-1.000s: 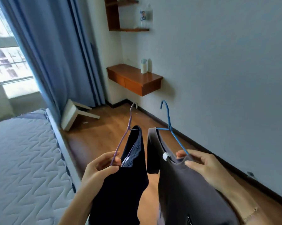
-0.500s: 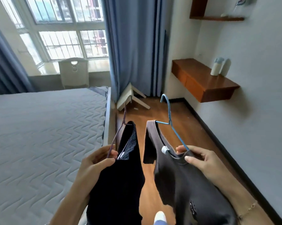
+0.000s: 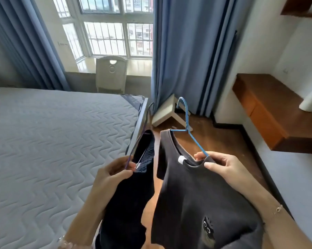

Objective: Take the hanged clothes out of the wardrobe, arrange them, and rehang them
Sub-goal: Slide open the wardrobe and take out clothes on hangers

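Observation:
My left hand (image 3: 114,174) pinches the lower bar of a purple hanger (image 3: 142,130) that carries a black garment (image 3: 130,200), which hangs down in front of me. My right hand (image 3: 221,167) grips the shoulder of a blue hanger (image 3: 187,126) together with the collar of a dark grey t-shirt (image 3: 196,209). The t-shirt has a white neck label and a small owl print low on its front. Both hangers point their hooks away from me, side by side, above the gap between bed and wall. No wardrobe is in view.
A bare grey quilted mattress (image 3: 49,144) fills the left. Wooden floor (image 3: 214,133) runs ahead, with a tipped white stool (image 3: 167,112) by the blue curtains (image 3: 184,51). A wall-mounted wooden shelf (image 3: 266,108) with a white bottle (image 3: 309,103) sticks out on the right. A white chair (image 3: 111,74) stands by the window.
My view has swung left, from the right wall toward the bed and window. Both hands keep the same hold on their hangers, and the clothes stay in front of me.

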`<state>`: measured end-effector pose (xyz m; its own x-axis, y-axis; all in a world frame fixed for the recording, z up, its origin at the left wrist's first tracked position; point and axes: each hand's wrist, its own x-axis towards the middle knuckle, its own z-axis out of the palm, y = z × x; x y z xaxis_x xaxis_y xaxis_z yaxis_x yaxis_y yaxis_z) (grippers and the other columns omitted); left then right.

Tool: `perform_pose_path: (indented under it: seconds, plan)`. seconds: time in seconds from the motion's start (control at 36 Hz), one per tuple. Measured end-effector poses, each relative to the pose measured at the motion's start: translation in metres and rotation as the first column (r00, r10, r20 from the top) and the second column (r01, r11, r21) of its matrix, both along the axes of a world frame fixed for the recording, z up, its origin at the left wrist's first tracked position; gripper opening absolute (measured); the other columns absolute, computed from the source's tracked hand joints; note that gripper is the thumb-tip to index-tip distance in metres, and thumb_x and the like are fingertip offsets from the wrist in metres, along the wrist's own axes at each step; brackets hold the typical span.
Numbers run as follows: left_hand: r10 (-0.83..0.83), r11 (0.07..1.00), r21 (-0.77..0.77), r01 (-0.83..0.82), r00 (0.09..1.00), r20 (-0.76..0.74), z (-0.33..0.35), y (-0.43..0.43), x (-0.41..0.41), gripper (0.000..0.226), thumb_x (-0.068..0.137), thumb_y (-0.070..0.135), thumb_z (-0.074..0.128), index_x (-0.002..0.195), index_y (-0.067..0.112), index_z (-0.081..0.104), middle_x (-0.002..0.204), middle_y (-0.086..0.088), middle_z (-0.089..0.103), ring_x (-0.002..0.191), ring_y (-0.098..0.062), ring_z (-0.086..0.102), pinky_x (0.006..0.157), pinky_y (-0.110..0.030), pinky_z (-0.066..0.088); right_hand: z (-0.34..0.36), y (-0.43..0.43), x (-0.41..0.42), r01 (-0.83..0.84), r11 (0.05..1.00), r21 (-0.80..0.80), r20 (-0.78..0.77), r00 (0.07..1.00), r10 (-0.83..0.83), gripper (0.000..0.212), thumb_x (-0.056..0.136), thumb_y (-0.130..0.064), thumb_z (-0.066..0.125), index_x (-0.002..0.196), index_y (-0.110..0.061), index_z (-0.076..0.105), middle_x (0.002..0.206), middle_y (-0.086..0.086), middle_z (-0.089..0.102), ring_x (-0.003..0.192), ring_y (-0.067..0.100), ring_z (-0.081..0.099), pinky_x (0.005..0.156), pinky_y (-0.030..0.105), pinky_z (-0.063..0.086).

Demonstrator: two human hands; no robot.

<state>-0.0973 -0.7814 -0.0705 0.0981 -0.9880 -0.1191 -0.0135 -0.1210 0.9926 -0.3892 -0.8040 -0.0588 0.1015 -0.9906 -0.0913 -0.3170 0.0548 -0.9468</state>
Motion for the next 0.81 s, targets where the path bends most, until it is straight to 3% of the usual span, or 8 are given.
perform_pose_path:
  seconds: [0.08, 0.19, 0.28, 0.39, 0.53, 0.61, 0.67, 0.81]
  plan:
    - [0.037, 0.999, 0.0, -0.037, 0.999, 0.024, 0.002, -0.032, -0.006, 0.033, 0.08, -0.012, 0.06, 0.097, 0.014, 0.071, 0.078, 0.0, 0.073, 0.072, -0.005, 0.068, 0.064, -0.007, 0.051, 0.002, -0.047, -0.004, -0.028, 0.999, 0.021, 0.016, 0.999, 0.027, 0.026, 0.085, 0.002, 0.059, 0.094, -0.017, 0.073, 0.098, -0.004, 0.075, 0.087, 0.005, 0.067, 0.082, 0.016, 0.049]
    - [0.077, 0.996, 0.026, -0.08, 0.991, 0.112, -0.01, -0.079, -0.013, 0.035, 0.08, -0.011, 0.061, 0.097, 0.018, 0.071, 0.078, 0.002, 0.072, 0.076, -0.007, 0.065, 0.067, -0.005, 0.049, -0.008, -0.114, -0.01, -0.091, 0.994, 0.063, 0.019, 0.996, 0.09, 0.025, 0.085, 0.002, 0.059, 0.091, -0.018, 0.073, 0.091, -0.001, 0.075, 0.077, 0.007, 0.066, 0.07, 0.018, 0.052]
    - [0.132, 0.989, 0.043, -0.143, 0.971, 0.201, -0.026, -0.121, -0.025, 0.025, 0.081, -0.003, 0.064, 0.095, 0.018, 0.069, 0.073, 0.004, 0.067, 0.073, -0.008, 0.059, 0.065, -0.003, 0.043, -0.023, -0.174, -0.017, -0.171, 0.981, 0.088, -0.005, 0.985, 0.172, 0.024, 0.086, 0.0, 0.059, 0.092, -0.018, 0.073, 0.093, 0.003, 0.074, 0.079, 0.01, 0.066, 0.076, 0.025, 0.051]
    - [0.284, 0.954, -0.015, -0.299, 0.885, 0.369, -0.05, -0.187, -0.04, 0.009, 0.086, 0.015, 0.065, 0.083, 0.023, 0.067, 0.075, 0.0, 0.069, 0.07, -0.002, 0.062, 0.064, -0.004, 0.041, -0.041, -0.271, -0.029, -0.314, 0.947, 0.074, -0.071, 0.945, 0.319, 0.023, 0.088, -0.003, 0.058, 0.092, -0.02, 0.072, 0.095, 0.006, 0.073, 0.081, 0.01, 0.066, 0.079, 0.027, 0.05]
    - [0.34, 0.923, -0.052, -0.381, 0.747, 0.571, -0.063, -0.26, -0.048, 0.016, 0.089, 0.016, 0.061, 0.075, 0.024, 0.063, 0.062, 0.021, 0.062, 0.062, 0.0, 0.058, 0.057, -0.01, 0.038, -0.048, -0.401, -0.034, -0.519, 0.852, 0.071, -0.198, 0.829, 0.522, 0.021, 0.09, -0.009, 0.058, 0.094, -0.024, 0.071, 0.095, 0.004, 0.073, 0.087, 0.019, 0.067, 0.086, 0.039, 0.051]
    - [0.376, 0.887, 0.0, -0.462, 0.721, 0.582, -0.058, -0.292, -0.046, 0.016, 0.089, 0.014, 0.061, 0.076, 0.022, 0.064, 0.061, 0.016, 0.062, 0.06, -0.002, 0.058, 0.058, -0.009, 0.038, -0.044, -0.476, -0.032, -0.615, 0.782, 0.103, -0.257, 0.743, 0.618, 0.02, 0.089, -0.014, 0.06, 0.105, -0.023, 0.069, 0.102, -0.004, 0.072, 0.095, 0.008, 0.065, 0.093, 0.026, 0.047]
    - [0.407, 0.855, 0.04, -0.517, 0.718, 0.564, -0.055, -0.309, -0.042, 0.015, 0.089, 0.012, 0.061, 0.075, 0.017, 0.065, 0.06, 0.011, 0.062, 0.058, -0.003, 0.057, 0.059, -0.008, 0.039, -0.036, -0.521, -0.025, -0.683, 0.721, 0.117, -0.269, 0.677, 0.685, 0.02, 0.09, -0.012, 0.059, 0.102, -0.022, 0.071, 0.103, -0.008, 0.071, 0.095, 0.001, 0.062, 0.089, 0.016, 0.043]
    - [0.425, 0.782, 0.106, -0.614, 0.651, 0.629, -0.056, -0.343, -0.021, 0.016, 0.089, 0.01, 0.059, 0.075, 0.018, 0.064, 0.065, 0.008, 0.068, 0.061, -0.007, 0.061, 0.061, -0.006, 0.041, -0.027, -0.621, 0.012, -0.819, 0.553, 0.152, -0.307, 0.493, 0.814, 0.026, 0.09, -0.004, 0.056, 0.093, -0.024, 0.072, 0.099, -0.013, 0.072, 0.093, -0.002, 0.063, 0.086, 0.011, 0.044]
